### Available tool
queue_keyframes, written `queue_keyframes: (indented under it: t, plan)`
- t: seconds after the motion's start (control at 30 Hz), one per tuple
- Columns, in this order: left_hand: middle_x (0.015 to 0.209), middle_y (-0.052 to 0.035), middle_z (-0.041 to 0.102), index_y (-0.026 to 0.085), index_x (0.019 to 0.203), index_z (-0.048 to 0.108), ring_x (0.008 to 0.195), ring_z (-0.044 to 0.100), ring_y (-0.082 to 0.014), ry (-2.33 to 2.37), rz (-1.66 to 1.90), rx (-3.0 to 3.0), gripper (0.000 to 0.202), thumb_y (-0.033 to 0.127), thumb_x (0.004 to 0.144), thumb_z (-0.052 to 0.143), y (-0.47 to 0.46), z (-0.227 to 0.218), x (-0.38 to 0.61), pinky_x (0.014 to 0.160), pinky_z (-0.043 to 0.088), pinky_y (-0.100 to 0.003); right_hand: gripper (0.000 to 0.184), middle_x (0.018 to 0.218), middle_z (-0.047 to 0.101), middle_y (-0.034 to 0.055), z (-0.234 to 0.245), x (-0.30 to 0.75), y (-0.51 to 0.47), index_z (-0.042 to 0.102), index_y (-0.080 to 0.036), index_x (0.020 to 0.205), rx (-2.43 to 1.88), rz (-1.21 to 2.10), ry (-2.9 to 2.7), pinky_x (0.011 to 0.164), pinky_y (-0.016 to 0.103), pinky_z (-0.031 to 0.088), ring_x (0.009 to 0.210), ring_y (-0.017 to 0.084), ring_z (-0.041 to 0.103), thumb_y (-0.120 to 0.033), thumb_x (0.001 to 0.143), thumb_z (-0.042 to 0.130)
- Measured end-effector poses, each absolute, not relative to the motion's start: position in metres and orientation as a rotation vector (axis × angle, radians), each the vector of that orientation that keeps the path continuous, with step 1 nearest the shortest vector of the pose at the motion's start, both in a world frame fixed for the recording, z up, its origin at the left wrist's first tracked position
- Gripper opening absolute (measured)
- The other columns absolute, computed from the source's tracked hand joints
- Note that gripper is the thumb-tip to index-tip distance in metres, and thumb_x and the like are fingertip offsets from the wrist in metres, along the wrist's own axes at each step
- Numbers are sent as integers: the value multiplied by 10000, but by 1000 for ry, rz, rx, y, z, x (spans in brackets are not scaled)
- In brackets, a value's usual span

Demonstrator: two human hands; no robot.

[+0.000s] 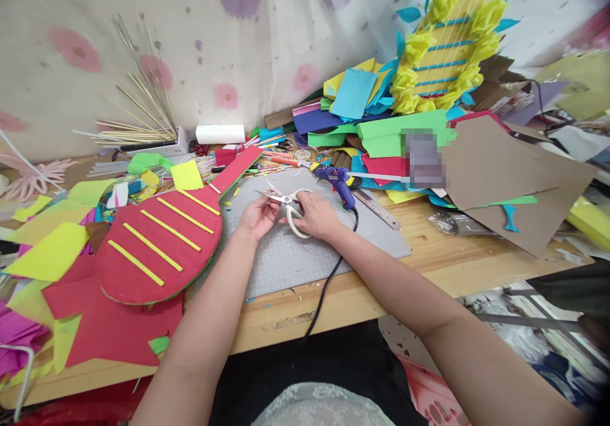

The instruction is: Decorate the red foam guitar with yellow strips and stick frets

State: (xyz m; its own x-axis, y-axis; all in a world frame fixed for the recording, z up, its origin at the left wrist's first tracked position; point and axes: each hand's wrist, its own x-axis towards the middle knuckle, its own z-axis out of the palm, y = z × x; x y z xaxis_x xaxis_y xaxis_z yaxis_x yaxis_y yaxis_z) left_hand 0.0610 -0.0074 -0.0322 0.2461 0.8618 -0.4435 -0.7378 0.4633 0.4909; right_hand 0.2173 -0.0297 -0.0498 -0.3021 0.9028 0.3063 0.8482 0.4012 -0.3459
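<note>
White-handled scissors [287,199] are in my right hand [318,216], with their blades parted and pointing left. Just below the blades, my left hand [260,218] is closed with its fingertips together; what they pinch is too small to make out. Both hands are over a grey cutting mat [276,267]. To their left lies a red lute-shaped piece [157,248] with several yellow strips across it. A blue hot glue gun [336,181] rests beyond my right hand, its black cord [328,280] running under my right forearm.
A metal ruler [378,210] lies right of the mat. Brown card sheets [515,171] and coloured sheets are heaped at the right, below a yellow-flowered instrument shape [441,51]. Red and yellow scraps [114,324] cover the left. Thin sticks [138,130] stand in a box behind.
</note>
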Motion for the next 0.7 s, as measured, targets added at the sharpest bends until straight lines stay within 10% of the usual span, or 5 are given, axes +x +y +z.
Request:
queue_keyframes:
  t: [0.7]
  plan:
    - [585, 0, 524, 96, 694, 533, 513, 501, -34, 690, 1130, 75, 235, 34, 852, 371, -11, -26, 66, 463, 446, -102, 297, 849, 658, 66, -46, 219, -30, 565, -180, 892, -1728, 64, -2175, 590, 270, 286, 763, 190, 585, -437, 800, 450]
